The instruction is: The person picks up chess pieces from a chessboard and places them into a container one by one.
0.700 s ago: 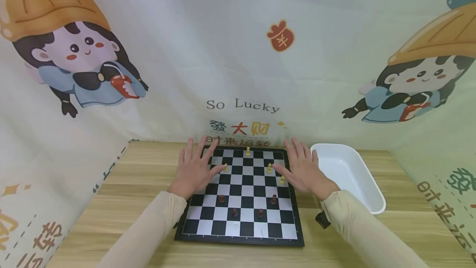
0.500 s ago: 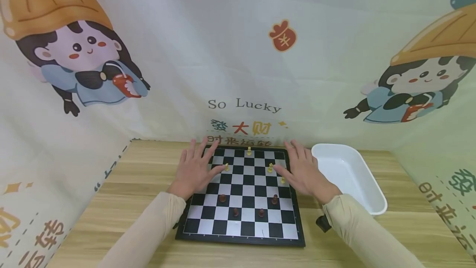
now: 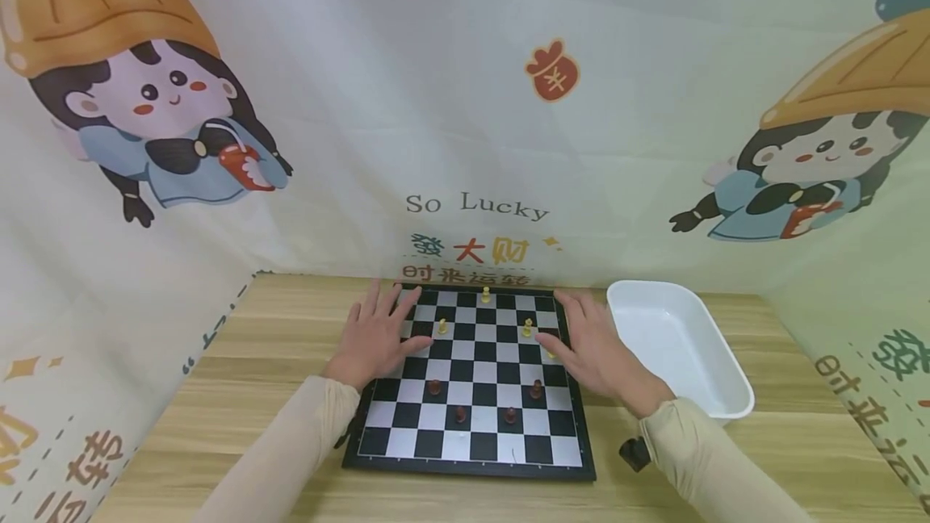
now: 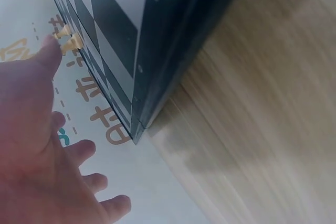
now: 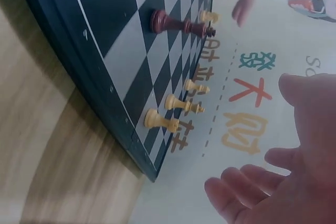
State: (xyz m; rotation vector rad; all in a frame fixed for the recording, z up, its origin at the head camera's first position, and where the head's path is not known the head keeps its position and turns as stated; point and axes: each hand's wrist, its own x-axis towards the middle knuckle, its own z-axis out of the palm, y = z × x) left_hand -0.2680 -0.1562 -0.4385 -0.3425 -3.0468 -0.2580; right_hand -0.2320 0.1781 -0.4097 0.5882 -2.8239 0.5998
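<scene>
A black-and-white chessboard [image 3: 468,470] lies on the wooden table. My left hand [image 3: 369,341] is over its left edge, fingers spread and holding nothing; its thumb points toward a yellow chess piece [image 3: 442,327]. Over the right edge is my right hand [image 3: 599,349], also spread and holding nothing. Its thumb partly hides one yellow piece at that edge, close to a yellow knight-sized piece [image 3: 527,328]. Another yellow piece [image 3: 486,294] stands in the far row. Several dark red pieces stand nearer me, among them a tall one with a crown-like top [image 5: 181,24].
A white plastic basin [image 3: 672,345] sits right of the board, beside my right hand. Behind the table hangs a printed cloth [image 3: 465,119] with cartoon figures and lettering. Bare wood grain [image 3: 269,345] shows on the left of the table.
Both hands have drawn back slightly toward me, and their fingertips sit lower against the board's far edge. The left thumb has moved off the yellow piece in view. The pieces stay put.
</scene>
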